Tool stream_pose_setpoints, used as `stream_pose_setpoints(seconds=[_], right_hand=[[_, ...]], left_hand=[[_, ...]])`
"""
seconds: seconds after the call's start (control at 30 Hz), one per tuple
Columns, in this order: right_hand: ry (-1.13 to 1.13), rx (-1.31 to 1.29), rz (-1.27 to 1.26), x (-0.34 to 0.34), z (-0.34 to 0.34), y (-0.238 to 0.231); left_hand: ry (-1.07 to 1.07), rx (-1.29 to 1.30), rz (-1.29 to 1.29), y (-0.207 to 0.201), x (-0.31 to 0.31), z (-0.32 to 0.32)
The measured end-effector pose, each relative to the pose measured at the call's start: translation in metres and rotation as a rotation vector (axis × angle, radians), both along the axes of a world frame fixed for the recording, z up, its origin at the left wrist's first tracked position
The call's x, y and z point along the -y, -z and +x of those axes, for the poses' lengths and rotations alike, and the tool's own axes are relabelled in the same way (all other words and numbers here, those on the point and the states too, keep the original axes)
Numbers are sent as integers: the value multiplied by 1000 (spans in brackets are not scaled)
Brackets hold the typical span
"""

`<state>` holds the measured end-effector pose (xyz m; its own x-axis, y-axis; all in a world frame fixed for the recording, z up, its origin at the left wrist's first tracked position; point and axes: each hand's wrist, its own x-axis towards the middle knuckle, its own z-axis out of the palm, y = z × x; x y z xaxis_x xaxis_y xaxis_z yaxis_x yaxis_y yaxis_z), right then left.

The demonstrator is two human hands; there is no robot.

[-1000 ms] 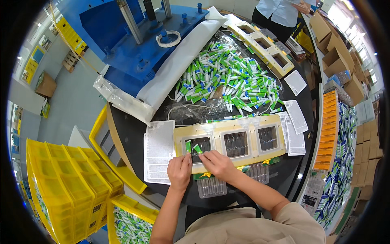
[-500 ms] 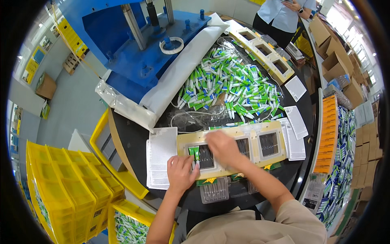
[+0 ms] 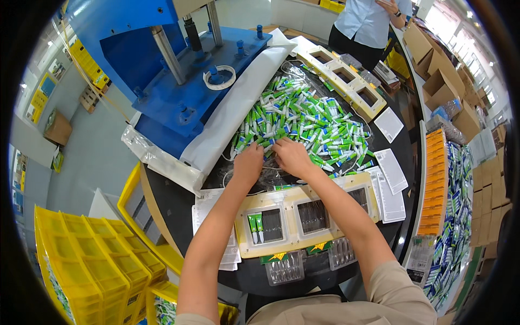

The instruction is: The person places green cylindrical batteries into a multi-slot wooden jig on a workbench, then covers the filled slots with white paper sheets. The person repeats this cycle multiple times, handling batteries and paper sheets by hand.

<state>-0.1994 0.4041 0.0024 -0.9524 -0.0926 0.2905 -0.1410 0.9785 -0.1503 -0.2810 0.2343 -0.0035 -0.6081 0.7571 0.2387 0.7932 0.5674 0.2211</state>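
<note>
Both my hands are at the near edge of a heap of small green-and-white tubes [image 3: 309, 119]. My left hand [image 3: 249, 163] has its fingers bent together on a tube there. Close beside it, my right hand [image 3: 292, 157] is curled over another tube, its fingertips partly hidden among the heap. Below my forearms lies a cream frame [image 3: 290, 223] with several windows holding clear plastic trays. Two green tubes [image 3: 255, 226] rest side by side in its left window, white tips toward me. My right forearm covers part of the right window.
A blue press [image 3: 189, 97] stands at the left behind white sheeting [image 3: 238, 103]. Another cream frame [image 3: 346, 78] lies at the far right. White printed cards [image 3: 391, 170] flank the near frame; clear blister packs [image 3: 286, 270] stick out below it. Yellow crates [image 3: 92, 260] stand lower left. A person [image 3: 363, 24] stands beyond the table.
Both hands have moved from the near frame forward to the tube heap. Two tubes now lie uncovered in the left window, where my left hand was before.
</note>
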Motion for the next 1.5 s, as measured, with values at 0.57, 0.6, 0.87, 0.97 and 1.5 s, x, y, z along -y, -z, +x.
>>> stream_pose_setpoints(seconds=[0.57,0.6,0.87,0.97,1.5], right_hand=[[-106,-159,-102,2,27,-15],[-101,-184,-253,7,45,-21],[1,-299,-472,78,192,-44],[-145,-273,-325,92,195,-41],[-214,-98,-577,108,178,6]], left_hand=[[-244,1128,919,-53,136,182],[-167,786,774,-52,135,188],[198,-89,195,-25,122,190],[166,-75,215,-17,123,190],[57,42,286,-8,135,200]])
